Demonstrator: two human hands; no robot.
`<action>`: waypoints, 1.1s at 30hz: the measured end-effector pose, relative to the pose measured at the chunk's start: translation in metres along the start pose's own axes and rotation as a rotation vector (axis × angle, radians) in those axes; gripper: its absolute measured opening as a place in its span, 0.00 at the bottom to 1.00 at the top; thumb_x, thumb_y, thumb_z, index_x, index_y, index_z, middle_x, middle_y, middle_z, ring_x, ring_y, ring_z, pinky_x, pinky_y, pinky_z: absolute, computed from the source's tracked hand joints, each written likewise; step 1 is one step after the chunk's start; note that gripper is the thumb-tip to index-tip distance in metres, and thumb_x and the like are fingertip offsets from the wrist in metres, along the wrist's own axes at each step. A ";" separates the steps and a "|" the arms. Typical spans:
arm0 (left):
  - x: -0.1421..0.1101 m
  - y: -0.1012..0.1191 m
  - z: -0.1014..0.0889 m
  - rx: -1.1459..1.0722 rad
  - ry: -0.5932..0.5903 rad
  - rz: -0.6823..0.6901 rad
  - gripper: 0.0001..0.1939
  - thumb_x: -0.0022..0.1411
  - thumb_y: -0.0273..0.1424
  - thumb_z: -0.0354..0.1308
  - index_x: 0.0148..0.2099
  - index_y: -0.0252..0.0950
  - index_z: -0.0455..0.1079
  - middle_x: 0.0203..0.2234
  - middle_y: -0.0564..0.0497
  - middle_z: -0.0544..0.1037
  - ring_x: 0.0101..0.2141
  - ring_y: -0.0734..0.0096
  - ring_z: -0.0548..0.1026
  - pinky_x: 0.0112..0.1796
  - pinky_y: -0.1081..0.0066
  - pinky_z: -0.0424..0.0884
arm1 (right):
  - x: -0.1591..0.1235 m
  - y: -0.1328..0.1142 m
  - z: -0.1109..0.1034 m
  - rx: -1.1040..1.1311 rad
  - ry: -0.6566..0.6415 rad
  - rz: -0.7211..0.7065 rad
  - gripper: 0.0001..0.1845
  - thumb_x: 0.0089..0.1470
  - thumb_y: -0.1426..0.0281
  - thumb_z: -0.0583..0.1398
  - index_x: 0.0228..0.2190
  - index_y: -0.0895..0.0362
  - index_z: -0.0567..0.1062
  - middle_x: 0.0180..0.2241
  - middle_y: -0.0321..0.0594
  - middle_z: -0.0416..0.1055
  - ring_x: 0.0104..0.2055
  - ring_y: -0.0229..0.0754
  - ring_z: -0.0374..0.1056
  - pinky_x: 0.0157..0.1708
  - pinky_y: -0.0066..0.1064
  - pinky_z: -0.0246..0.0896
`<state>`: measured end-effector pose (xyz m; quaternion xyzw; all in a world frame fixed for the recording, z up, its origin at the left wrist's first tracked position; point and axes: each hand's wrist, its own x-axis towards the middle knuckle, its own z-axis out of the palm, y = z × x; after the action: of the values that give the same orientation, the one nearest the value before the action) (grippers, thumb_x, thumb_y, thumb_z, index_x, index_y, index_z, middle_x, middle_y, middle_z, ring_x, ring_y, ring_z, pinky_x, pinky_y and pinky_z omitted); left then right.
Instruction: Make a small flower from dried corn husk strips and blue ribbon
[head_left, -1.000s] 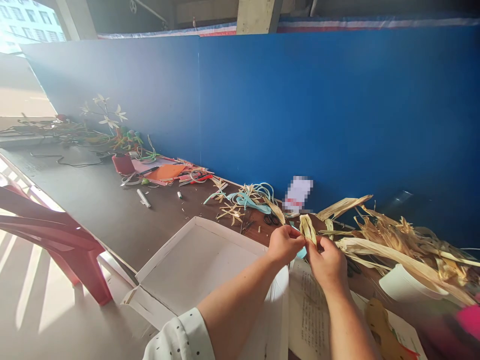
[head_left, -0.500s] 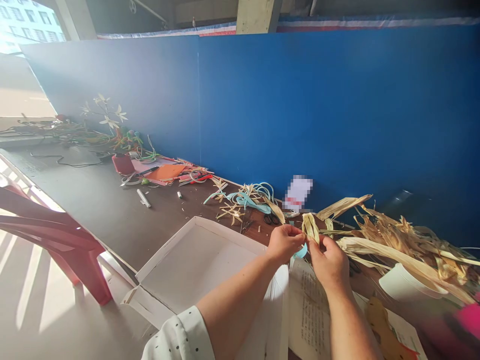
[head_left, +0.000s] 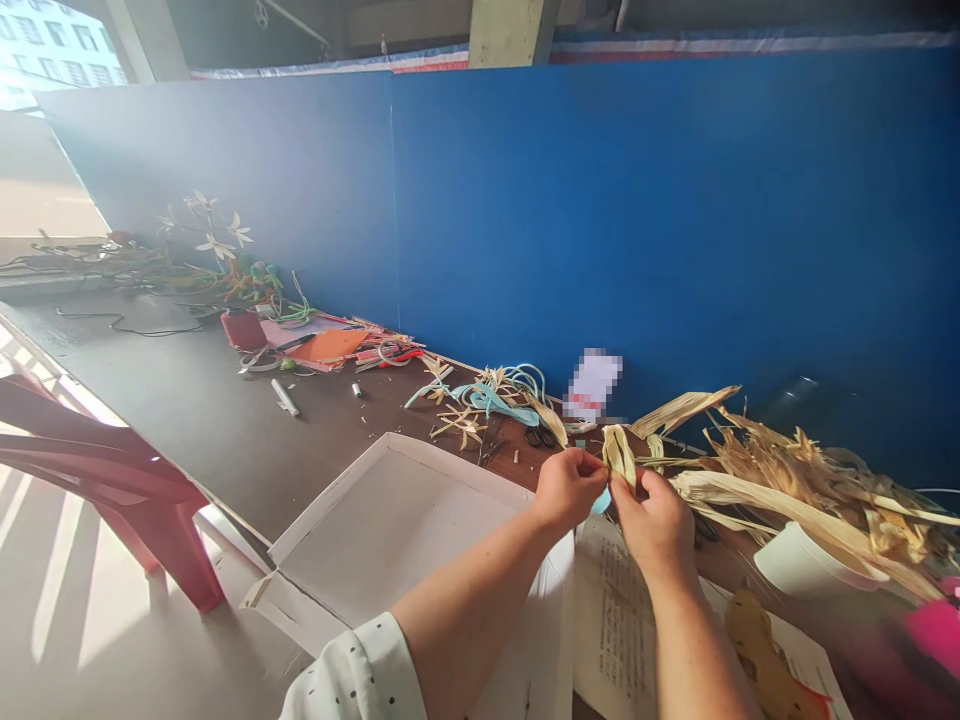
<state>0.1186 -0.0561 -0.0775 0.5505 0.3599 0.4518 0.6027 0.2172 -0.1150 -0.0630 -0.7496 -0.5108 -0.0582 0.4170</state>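
My left hand and my right hand meet above the dark table, both pinched on a small folded strip of dried corn husk that stands up between the fingertips. A bit of light blue ribbon shows just under the two hands. A printed paper sheet lies beneath my right wrist. A white cardboard box lid lies to the left of my left forearm.
A heap of dried corn husks covers the table at right, beside a white cup. Black scissors, blue ribbon scraps and coloured paper lie along the blue partition. A red plastic chair stands at left.
The hands have barely moved; the husk piece has shifted a little up and left between the fingers, and the view has drifted slightly.
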 end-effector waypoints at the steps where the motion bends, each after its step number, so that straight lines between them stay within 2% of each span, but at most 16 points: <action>1: 0.000 0.000 0.001 0.013 0.006 -0.006 0.05 0.48 0.27 0.61 0.31 0.32 0.72 0.23 0.52 0.75 0.25 0.77 0.69 0.26 0.79 0.64 | 0.000 0.000 0.001 -0.016 0.011 -0.018 0.17 0.48 0.56 0.54 0.26 0.56 0.73 0.23 0.45 0.71 0.25 0.44 0.62 0.25 0.32 0.52; 7: -0.002 0.006 0.001 0.063 0.041 -0.046 0.06 0.48 0.28 0.62 0.32 0.32 0.74 0.24 0.50 0.76 0.26 0.75 0.71 0.27 0.78 0.65 | 0.001 0.002 0.007 -0.051 0.068 -0.150 0.21 0.53 0.52 0.48 0.24 0.54 0.67 0.24 0.47 0.68 0.29 0.47 0.63 0.29 0.34 0.53; 13: -0.001 0.004 0.000 0.089 0.071 -0.063 0.06 0.46 0.28 0.61 0.31 0.33 0.74 0.22 0.52 0.74 0.23 0.77 0.68 0.25 0.78 0.62 | 0.000 -0.001 0.011 -0.035 0.044 -0.186 0.18 0.54 0.55 0.49 0.27 0.55 0.68 0.27 0.47 0.69 0.31 0.48 0.64 0.31 0.35 0.54; 16: 0.000 0.004 -0.001 0.078 0.085 -0.087 0.07 0.46 0.28 0.62 0.30 0.33 0.73 0.20 0.53 0.74 0.22 0.78 0.67 0.23 0.79 0.60 | 0.000 -0.005 0.009 0.039 0.082 -0.179 0.17 0.53 0.57 0.51 0.29 0.57 0.70 0.29 0.49 0.71 0.33 0.49 0.65 0.34 0.36 0.56; 18: 0.001 0.005 -0.002 0.039 0.076 -0.105 0.06 0.47 0.29 0.61 0.31 0.32 0.73 0.20 0.53 0.73 0.21 0.79 0.66 0.22 0.79 0.59 | 0.000 -0.007 0.006 0.093 0.109 -0.101 0.18 0.52 0.57 0.52 0.31 0.58 0.71 0.30 0.50 0.72 0.34 0.50 0.66 0.35 0.37 0.57; 21: 0.003 0.004 -0.003 0.025 0.091 -0.108 0.07 0.49 0.31 0.61 0.30 0.32 0.73 0.20 0.52 0.73 0.20 0.80 0.66 0.22 0.79 0.58 | 0.001 -0.008 -0.001 0.203 0.091 0.125 0.20 0.49 0.54 0.56 0.32 0.58 0.74 0.29 0.47 0.73 0.33 0.50 0.66 0.34 0.37 0.57; 23: 0.004 0.003 -0.005 0.077 0.138 -0.101 0.07 0.48 0.31 0.61 0.30 0.32 0.74 0.21 0.51 0.74 0.21 0.79 0.67 0.23 0.79 0.58 | 0.002 -0.008 -0.007 0.427 0.067 0.279 0.19 0.46 0.54 0.60 0.33 0.57 0.75 0.28 0.43 0.73 0.31 0.46 0.66 0.33 0.35 0.57; 25: 0.004 0.001 -0.006 0.145 0.181 -0.083 0.07 0.48 0.30 0.61 0.31 0.32 0.74 0.24 0.50 0.76 0.23 0.77 0.69 0.24 0.78 0.60 | 0.005 -0.010 -0.013 0.761 0.062 0.385 0.18 0.42 0.57 0.64 0.33 0.56 0.75 0.29 0.39 0.72 0.30 0.42 0.65 0.31 0.31 0.58; 28: 0.003 0.000 -0.008 0.232 0.194 -0.049 0.06 0.50 0.29 0.59 0.32 0.34 0.74 0.26 0.51 0.78 0.27 0.75 0.71 0.27 0.77 0.61 | 0.008 -0.021 -0.026 1.123 0.060 0.462 0.17 0.34 0.63 0.69 0.29 0.56 0.75 0.28 0.35 0.71 0.30 0.37 0.64 0.29 0.27 0.59; 30: 0.002 0.000 -0.010 0.289 0.193 -0.035 0.06 0.50 0.28 0.57 0.32 0.35 0.74 0.27 0.51 0.78 0.28 0.74 0.72 0.28 0.76 0.62 | 0.010 -0.033 -0.039 1.211 0.022 0.498 0.16 0.30 0.67 0.70 0.25 0.57 0.74 0.25 0.34 0.68 0.28 0.35 0.62 0.27 0.26 0.59; 33: 0.002 0.003 -0.013 0.369 0.239 -0.043 0.05 0.51 0.29 0.56 0.30 0.35 0.74 0.26 0.51 0.78 0.28 0.71 0.72 0.30 0.74 0.62 | 0.010 -0.049 -0.069 1.332 -0.033 0.518 0.13 0.33 0.68 0.70 0.22 0.56 0.72 0.23 0.32 0.63 0.26 0.33 0.59 0.25 0.25 0.59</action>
<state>0.1069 -0.0497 -0.0766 0.5862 0.5171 0.4272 0.4544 0.2051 -0.1485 0.0146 -0.4334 -0.2493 0.3783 0.7790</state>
